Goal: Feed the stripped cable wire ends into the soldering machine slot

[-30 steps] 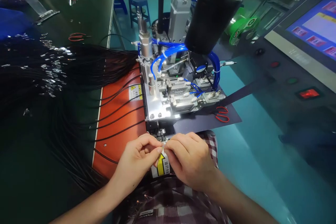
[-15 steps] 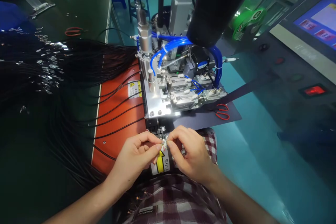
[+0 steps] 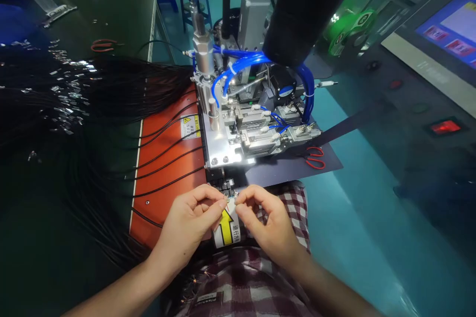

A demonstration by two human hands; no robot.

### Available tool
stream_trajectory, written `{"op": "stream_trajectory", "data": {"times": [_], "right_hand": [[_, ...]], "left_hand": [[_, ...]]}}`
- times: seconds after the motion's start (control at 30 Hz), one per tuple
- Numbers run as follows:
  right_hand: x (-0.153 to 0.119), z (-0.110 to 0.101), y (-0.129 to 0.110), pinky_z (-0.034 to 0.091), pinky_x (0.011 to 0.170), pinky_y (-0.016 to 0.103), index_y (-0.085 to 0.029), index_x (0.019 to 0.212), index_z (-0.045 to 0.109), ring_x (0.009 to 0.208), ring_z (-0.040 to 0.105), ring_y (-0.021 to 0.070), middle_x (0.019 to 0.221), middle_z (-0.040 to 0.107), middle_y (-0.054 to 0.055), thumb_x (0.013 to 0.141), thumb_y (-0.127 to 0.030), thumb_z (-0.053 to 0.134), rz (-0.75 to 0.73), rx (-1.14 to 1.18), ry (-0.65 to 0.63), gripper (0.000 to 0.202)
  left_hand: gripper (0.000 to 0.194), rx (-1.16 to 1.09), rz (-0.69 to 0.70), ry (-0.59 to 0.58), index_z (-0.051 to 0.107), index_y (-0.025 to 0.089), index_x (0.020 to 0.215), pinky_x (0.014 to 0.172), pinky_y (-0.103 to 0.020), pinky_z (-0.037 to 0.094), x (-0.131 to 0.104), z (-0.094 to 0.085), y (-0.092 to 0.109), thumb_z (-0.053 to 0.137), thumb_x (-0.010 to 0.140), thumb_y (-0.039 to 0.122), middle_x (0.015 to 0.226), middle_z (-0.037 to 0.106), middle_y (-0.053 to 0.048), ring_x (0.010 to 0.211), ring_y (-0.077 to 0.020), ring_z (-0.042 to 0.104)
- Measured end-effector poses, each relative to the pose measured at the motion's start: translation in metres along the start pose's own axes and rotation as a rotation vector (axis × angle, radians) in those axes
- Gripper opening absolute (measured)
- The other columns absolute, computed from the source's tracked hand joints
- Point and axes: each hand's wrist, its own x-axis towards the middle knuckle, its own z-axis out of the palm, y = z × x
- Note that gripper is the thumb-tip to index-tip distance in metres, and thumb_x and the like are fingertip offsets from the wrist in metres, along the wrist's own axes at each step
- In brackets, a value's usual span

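My left hand (image 3: pixel 199 213) is closed in a pinch, thumb against forefinger, over the near end of the machine. Thin wire ends (image 3: pixel 227 204) stick out from its fingertips, one of them reddish. Facing it, my right hand (image 3: pixel 266 215) also pinches, its fingertips a small gap away from the left ones. What lies between the right fingertips is too small to make out. Below the gap sits a white label (image 3: pixel 226 233) with a yellow arrow. Just beyond the fingertips is a small dark metal fixture (image 3: pixel 227 186) at the machine's edge.
A machine with metal cylinders (image 3: pixel 204 54) and blue air hoses (image 3: pixel 253 59) stands ahead. Black cables (image 3: pixel 167 157) cross its orange cover (image 3: pixel 167 178) from a big bundle at left. Red-handled scissors (image 3: pixel 315 157) lie right; red-handled pliers (image 3: pixel 104 45) lie far left. A control panel (image 3: pixel 427 94) stands right.
The fingertips have drawn slightly apart, with the right hand a little lower. Less of the coloured wires shows between them, and more of the arrow label is visible.
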Motion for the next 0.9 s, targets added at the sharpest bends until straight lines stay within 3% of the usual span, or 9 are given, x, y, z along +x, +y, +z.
{"op": "stream_trajectory", "data": {"times": [0.3, 0.53, 0.7, 0.9], "right_hand": [[0.0033, 0.0047, -0.0049, 0.039, 0.058, 0.025, -0.019, 0.07, 0.053, 0.061, 0.046, 0.0125, 0.069, 0.052, -0.001, 0.082, -0.016, 0.054, -0.022, 0.027, 0.026, 0.012], [0.0065, 0.0013, -0.0028, 0.037, 0.05, 0.023, -0.017, 0.075, 0.058, 0.055, 0.043, 0.0109, 0.065, 0.053, -0.002, 0.082, -0.025, 0.055, 0.202, 0.235, -0.033, 0.011], [0.0051, 0.0024, -0.0032, 0.041, 0.053, 0.023, -0.017, 0.084, 0.065, 0.059, 0.049, 0.0122, 0.074, 0.062, 0.001, 0.078, -0.024, 0.062, 0.162, 0.149, 0.042, 0.01], [0.004, 0.0088, 0.0006, 0.042, 0.059, 0.024, -0.017, 0.074, 0.063, 0.062, 0.051, 0.0126, 0.07, 0.061, 0.0, 0.081, -0.018, 0.06, 0.017, 0.041, 0.109, 0.008]], "left_hand": [[0.019, 0.075, 0.049, -0.011, 0.059, 0.017, 0.075, 0.041, -0.017, 0.027, 0.0002, 0.0009, -0.0003, 0.064, 0.079, 0.035, 0.048, 0.044, 0.006, 0.043, -0.0054, 0.035], [0.02, 0.003, 0.001, -0.027, 0.058, 0.017, 0.076, 0.04, -0.018, 0.02, 0.0027, -0.0014, -0.0032, 0.063, 0.08, 0.037, 0.047, 0.043, 0.007, 0.042, -0.0047, 0.03], [0.022, 0.02, 0.012, -0.028, 0.058, 0.017, 0.075, 0.04, -0.018, 0.02, 0.004, -0.0015, -0.003, 0.062, 0.081, 0.037, 0.047, 0.044, 0.007, 0.042, -0.0048, 0.03], [0.022, 0.012, 0.008, -0.033, 0.058, 0.016, 0.075, 0.039, -0.017, 0.021, 0.0023, -0.0005, -0.0032, 0.063, 0.08, 0.037, 0.047, 0.041, 0.008, 0.041, -0.0044, 0.03]]}}
